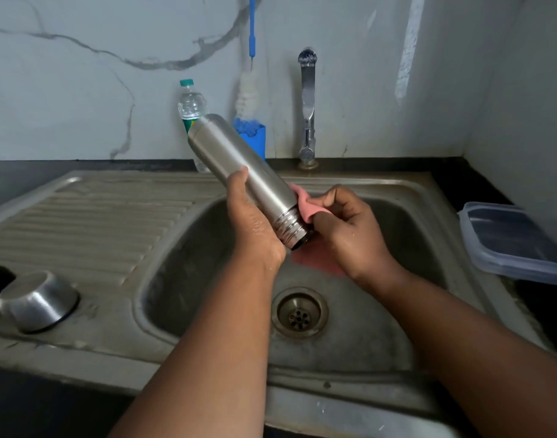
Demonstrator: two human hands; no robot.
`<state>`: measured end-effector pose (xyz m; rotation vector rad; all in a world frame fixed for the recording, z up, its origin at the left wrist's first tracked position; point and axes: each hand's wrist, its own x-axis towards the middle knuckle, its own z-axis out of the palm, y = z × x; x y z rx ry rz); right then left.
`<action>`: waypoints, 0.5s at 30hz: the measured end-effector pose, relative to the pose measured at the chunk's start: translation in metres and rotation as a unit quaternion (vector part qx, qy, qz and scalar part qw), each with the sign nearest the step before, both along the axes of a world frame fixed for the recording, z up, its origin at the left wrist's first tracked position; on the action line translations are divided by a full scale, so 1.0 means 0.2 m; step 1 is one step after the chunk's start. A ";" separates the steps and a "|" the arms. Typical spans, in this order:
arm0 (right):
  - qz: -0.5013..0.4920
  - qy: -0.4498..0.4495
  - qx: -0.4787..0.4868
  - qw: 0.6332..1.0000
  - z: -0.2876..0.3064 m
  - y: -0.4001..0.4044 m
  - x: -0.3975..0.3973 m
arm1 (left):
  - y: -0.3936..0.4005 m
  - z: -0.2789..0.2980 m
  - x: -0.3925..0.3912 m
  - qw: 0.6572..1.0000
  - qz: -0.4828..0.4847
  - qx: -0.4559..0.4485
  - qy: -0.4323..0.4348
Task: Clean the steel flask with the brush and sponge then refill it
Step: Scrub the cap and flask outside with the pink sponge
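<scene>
One steel flask [239,165], one pink sponge [305,207], one bottle brush [248,90], one plastic water bottle [191,104], one steel cap [38,300] and one lidded container [511,241] are shown. The flask is held above the sink [182,273] basin, its long axis running diagonally: threaded mouth pointing down toward the person, base up toward the wall. The left hand [255,222] grips the flask's lower body. The right hand [349,226] pinches the sponge against the neck.

left grip [255,216]: curled, holding | right grip [349,229]: fingers pinched, holding
</scene>
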<state>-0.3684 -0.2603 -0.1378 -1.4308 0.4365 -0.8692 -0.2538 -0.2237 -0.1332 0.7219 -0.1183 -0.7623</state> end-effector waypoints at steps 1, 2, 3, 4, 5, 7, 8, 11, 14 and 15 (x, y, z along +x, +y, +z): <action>0.005 -0.013 0.026 1.000 0.01 0.00 0.00 | 0.00 0.01 -0.01 1.000 -0.017 -0.004 -0.010; 0.012 -0.027 0.048 0.998 0.02 0.01 0.00 | 0.00 0.02 -0.01 0.999 -0.030 -0.003 -0.027; 0.016 -0.037 0.074 0.996 0.02 0.01 0.00 | 0.01 0.02 -0.01 0.998 -0.044 -0.003 -0.036; 0.020 -0.044 0.099 0.994 0.02 0.00 0.00 | 0.01 0.01 0.00 0.998 -0.047 -0.002 -0.035; 0.019 -0.043 0.114 0.992 0.01 0.00 0.00 | 0.01 0.00 0.01 0.998 -0.045 0.009 -0.033; -0.005 -0.032 0.115 0.993 0.01 -0.02 0.00 | 0.02 0.01 0.01 0.999 -0.024 0.034 -0.030; -0.013 -0.031 0.120 0.992 0.00 -0.04 0.00 | 0.02 0.02 0.00 0.999 -0.027 0.035 -0.025; -0.013 -0.019 0.114 0.993 0.00 -0.03 0.01 | 0.00 0.00 0.00 0.999 -0.022 0.027 -0.005; -0.046 -0.015 0.006 0.999 -0.03 -0.02 0.01 | -0.01 0.00 -0.01 0.999 0.001 0.031 -0.008; -0.056 -0.010 -0.034 0.998 -0.03 -0.02 0.01 | -0.02 0.00 -0.02 0.999 0.014 0.042 -0.017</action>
